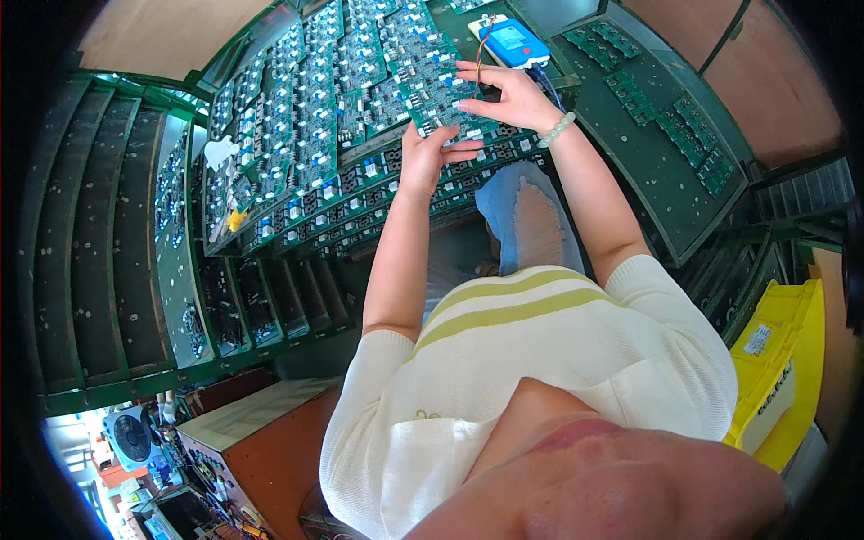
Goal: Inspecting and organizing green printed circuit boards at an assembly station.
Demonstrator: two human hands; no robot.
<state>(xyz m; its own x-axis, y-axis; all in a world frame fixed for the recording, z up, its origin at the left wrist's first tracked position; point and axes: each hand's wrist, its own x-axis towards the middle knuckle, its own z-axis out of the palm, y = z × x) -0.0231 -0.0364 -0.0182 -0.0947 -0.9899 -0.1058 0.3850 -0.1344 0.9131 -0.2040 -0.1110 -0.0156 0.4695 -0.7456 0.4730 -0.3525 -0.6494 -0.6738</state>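
A long green circuit board panel (423, 67) with white and dark parts slants across the bench toward me. My left hand (427, 162) grips its near end, thumb against the edge and other fingers stretched below it. My right hand (511, 97) is over the panel's right edge, thumb and forefinger apart with their tips at the board. Thin coloured wires (480, 63) run down from a blue handheld device (513, 43) into the gap between those fingers; their lower end is hard to make out. The device lies beyond my right hand.
Rows of similar circuit boards (306, 117) cover the bench to the left, with more tiers below. Several boards (684, 135) lie on a dark green surface at right. Empty-looking shelving (90, 234) stands left, a yellow bin (778, 351) at lower right, a fan (132, 435) at lower left.
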